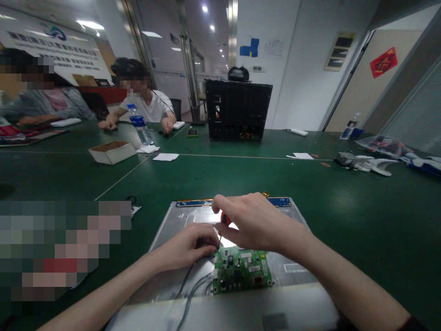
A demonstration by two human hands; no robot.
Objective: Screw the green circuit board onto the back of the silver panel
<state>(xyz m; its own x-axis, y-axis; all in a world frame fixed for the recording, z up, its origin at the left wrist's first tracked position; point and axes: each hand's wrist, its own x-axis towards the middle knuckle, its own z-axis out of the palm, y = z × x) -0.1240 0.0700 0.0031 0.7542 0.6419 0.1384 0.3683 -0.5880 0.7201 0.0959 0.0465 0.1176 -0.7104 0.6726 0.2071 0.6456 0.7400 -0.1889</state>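
A green circuit board (pixel 241 271) lies on the silvery metal back of a flat panel (pixel 292 266). My right hand (pixel 257 220) is closed around the red and black handle of a screwdriver (pixel 225 219). The thin shaft points down to the board's far left corner. Close beside that tip is my left hand (pixel 195 246), its fingers curled together over the corner; whatever they pinch is hidden. Grey cables (pixel 193 294) run from the board's left side toward me. A blue strip board (pixel 280 202) lines the panel's far edge, partly behind my right hand.
On the green table (pixel 220 177) stand a black monitor housing (pixel 239 110), an open white box (pixel 113 152) and a water bottle (pixel 140 126). Two people sit at the far left. Grey and white parts (pixel 365 163) and plastic bags lie at the right.
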